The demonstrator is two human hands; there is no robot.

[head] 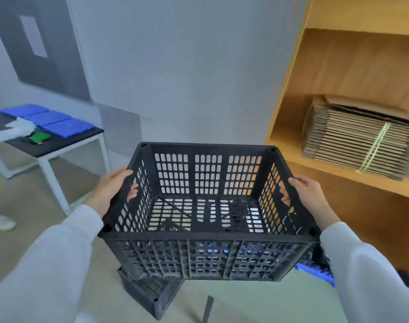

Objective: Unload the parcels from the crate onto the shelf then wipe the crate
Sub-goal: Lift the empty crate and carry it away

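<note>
- Far left, a table (pixel 66 145) holds blue mats (pixel 47 118) and something white, maybe a wiping cloth, can't tell.
- Left hand (pixel 110 191) grasps the crate (pixel 208 236) by its side handle.
- The crate is held up off the floor and looks empty, so unloading seems done and wiping is left.
- Right hand (pixel 311 197) grips the opposite handle.
- The shelf (pixel 333 169) shows only bundled flat cardboard (pixel 359 141), no obvious parcels.

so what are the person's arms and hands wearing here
Both arms are in loose, plain, pale grey-white long sleeves, the left sleeve and the right sleeve, ending at the wrists. The left hand and right hand are bare: no gloves, rings or watch visible.
</note>
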